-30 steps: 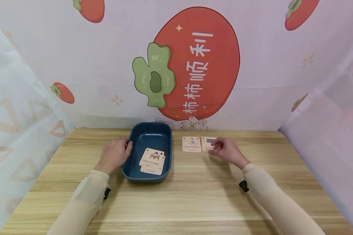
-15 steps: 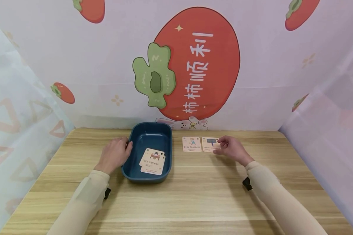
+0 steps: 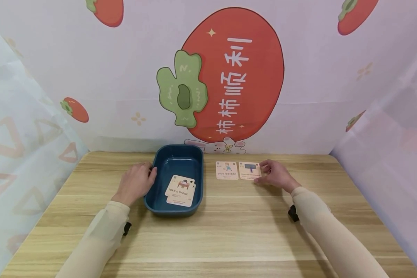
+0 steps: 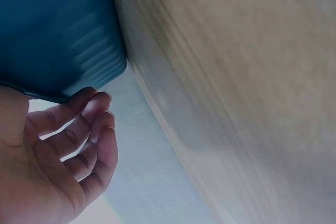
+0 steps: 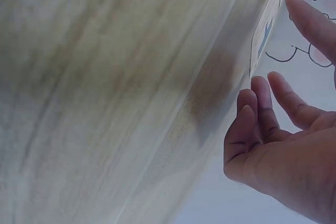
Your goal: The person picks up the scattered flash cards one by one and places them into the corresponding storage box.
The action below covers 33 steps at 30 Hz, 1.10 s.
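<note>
My left hand (image 3: pixel 134 182) grips the left rim of a dark blue plastic bin (image 3: pixel 175 212), thumb over the edge. In the left wrist view, the curled fingers (image 4: pixel 79 135) lie along its outer wall. Two square picture cards lie face up inside, the upper "take a break" card (image 3: pixel 178 192) partly covering the lower card (image 3: pixel 185 200). Right of the bin, a "play football" card (image 3: pixel 226 173) and a card with a blue board picture (image 3: pixel 249 170) lie side by side. My right hand (image 3: pixel 276 177) is loosely bent at the board card's right edge, its fingertips beside it.
The wood-grain table (image 3: pixel 215 239) ends at a pale cloth backdrop (image 3: pixel 125 116) printed with red persimmons. Similar cloth hangs at both sides. The bin stands close to the table's back edge.
My right hand has drawn back to the right from over the board card, so its whole face now shows. The left hand, bin and cards have stayed in place.
</note>
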### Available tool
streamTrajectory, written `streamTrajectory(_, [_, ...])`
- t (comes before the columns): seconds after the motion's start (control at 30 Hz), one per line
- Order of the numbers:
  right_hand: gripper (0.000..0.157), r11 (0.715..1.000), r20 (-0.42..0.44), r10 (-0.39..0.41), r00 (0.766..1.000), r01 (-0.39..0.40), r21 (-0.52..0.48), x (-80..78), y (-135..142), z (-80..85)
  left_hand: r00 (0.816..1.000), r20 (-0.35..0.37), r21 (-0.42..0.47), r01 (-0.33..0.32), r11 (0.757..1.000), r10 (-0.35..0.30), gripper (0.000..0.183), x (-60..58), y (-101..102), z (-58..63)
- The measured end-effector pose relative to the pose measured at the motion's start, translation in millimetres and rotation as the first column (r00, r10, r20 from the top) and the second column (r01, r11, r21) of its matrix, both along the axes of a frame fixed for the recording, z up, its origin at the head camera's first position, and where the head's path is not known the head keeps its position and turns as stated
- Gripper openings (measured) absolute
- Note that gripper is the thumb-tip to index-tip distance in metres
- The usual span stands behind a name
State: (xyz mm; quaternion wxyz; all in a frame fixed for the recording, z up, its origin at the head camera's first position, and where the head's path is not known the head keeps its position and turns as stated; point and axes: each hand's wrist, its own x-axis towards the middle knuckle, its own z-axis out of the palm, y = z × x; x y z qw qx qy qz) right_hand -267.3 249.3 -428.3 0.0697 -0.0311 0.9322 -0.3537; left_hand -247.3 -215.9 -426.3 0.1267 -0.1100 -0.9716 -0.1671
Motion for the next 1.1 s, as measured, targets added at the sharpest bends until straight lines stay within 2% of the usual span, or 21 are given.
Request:
streamTrajectory(0.3, [0.071,0.999,0.042,0.003,0.999,-0.005,0.039,-8.7,3,1.1,1.000,-0.006,-0.003,0.004,1.000,-0.004,0.030,-0.7,2,1.1])
streamTrajectory(0.6, [0.077,0.997,0.060,0.048,0.997,-0.052,0.055,-16.1,7,3.2,1.000,-0.011,0.000,0.005,1.000,-0.005,0.029,-0.7,2,1.0])
streamTrajectory(0.83, [0.084,0.993,0.085,0.061,0.994,-0.069,0.092,-22.8,8,0.5,1.000,-0.014,-0.006,0.006,1.000,-0.006,0.030,-1.1,2,-0.1])
streamTrajectory(1.1, [0.083,0.988,0.071,0.088,0.994,-0.096,0.118,-28.8,9,-5.7,1.000,-0.008,0.000,0.001,1.000,-0.001,0.029,-0.7,1,-1.0])
